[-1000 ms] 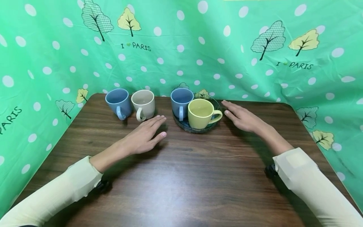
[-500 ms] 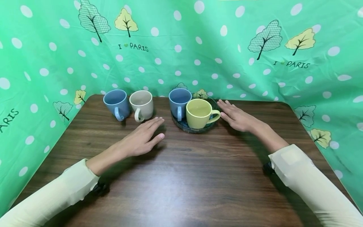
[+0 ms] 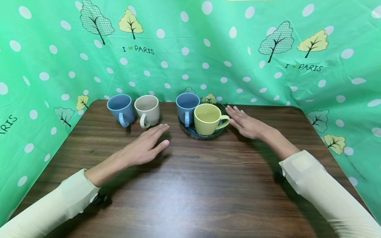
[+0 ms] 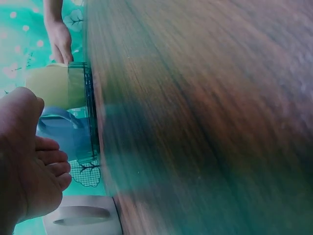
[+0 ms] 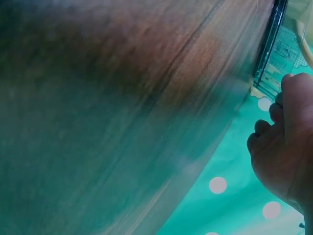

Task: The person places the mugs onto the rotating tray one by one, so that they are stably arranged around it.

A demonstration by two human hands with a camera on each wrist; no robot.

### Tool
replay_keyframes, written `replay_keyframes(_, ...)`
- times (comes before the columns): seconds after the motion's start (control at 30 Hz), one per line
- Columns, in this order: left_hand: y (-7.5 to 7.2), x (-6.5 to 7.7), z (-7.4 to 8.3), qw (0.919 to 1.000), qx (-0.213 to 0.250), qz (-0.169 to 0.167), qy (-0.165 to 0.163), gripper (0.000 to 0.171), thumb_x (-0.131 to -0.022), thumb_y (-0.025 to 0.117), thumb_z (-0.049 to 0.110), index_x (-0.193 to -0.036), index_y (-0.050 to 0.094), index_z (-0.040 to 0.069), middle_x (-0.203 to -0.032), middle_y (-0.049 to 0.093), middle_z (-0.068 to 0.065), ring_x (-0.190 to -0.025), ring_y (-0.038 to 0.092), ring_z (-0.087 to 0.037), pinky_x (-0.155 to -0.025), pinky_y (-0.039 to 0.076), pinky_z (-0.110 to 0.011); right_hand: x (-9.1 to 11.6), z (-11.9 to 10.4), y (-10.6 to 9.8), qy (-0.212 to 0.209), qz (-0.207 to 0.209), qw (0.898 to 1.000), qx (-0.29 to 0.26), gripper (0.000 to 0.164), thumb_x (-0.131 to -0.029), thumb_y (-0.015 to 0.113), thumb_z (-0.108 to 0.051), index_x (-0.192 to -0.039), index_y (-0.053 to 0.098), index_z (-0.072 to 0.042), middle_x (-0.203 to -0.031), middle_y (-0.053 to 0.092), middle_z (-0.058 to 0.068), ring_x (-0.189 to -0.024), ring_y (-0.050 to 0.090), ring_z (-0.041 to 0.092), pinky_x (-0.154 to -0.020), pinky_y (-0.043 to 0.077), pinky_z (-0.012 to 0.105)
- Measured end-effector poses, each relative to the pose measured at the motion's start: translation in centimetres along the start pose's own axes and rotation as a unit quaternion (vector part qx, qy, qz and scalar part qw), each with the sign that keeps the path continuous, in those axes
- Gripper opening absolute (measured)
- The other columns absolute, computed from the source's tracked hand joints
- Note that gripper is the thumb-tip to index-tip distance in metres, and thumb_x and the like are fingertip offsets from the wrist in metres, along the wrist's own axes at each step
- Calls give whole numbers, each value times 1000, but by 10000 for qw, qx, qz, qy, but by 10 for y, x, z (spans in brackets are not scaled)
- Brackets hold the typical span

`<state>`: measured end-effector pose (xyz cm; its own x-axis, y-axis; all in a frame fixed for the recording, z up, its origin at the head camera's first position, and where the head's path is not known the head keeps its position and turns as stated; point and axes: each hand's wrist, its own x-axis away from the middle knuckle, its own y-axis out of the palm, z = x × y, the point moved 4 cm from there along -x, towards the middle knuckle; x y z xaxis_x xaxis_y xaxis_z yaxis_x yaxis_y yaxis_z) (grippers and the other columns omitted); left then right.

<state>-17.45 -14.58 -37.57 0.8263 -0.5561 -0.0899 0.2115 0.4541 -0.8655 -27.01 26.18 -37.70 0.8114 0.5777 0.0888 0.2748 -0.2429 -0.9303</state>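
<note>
My left hand [image 3: 144, 145] hovers over the table with straight fingers and thumb apart, its fingertips just in front of the white mug [image 3: 148, 109]; it holds nothing. My right hand [image 3: 248, 125] has its fingers extended at the right rim of the clear glass dish [image 3: 193, 135], beside the handle of the yellow mug [image 3: 207, 120]. The yellow mug stands upright in the dish with a blue mug [image 3: 187, 104] behind it to the left. In the left wrist view the dish wall [image 4: 89, 93] shows in front of both mugs. The right wrist view shows the dish edge [image 5: 268, 54] by my fingers.
A second blue mug [image 3: 121, 107] stands left of the white mug, handle toward me. All sit near the back of the brown wooden table [image 3: 190, 185]. A green dotted curtain [image 3: 178, 66] hangs close behind and along both sides.
The head view has shifted slightly. My right hand has moved a little left, closer to the dish's rim and the yellow mug's handle. The left hand has drifted slightly left; the mugs and dish stay put.
</note>
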Motion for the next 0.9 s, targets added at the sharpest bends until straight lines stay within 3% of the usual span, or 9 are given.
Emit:
replay_keyframes(0.3, -2, 6, -6, 9985, 338, -173, -393, 68, -121, 51, 44, -176, 36, 8, -184, 36, -18, -173, 29, -43, -141, 27, -67, 4, -1, 1, 3, -4, 10000, -5, 62, -125, 36, -25, -179, 19, 1, -189, 13, 25, -175, 9, 53, -143, 13, 70)
replay_keyframes(0.9, -5, 15, -22, 9944, 849, 51, -621, 63, -123, 46, 45, -173, 43, 8, -179, 46, -15, -169, 40, -39, -137, 34, -66, 13, -4, 6, 17, -19, 10000, -61, 62, -125, 37, -26, -179, 20, -1, -189, 14, 24, -176, 10, 50, -143, 14, 69)
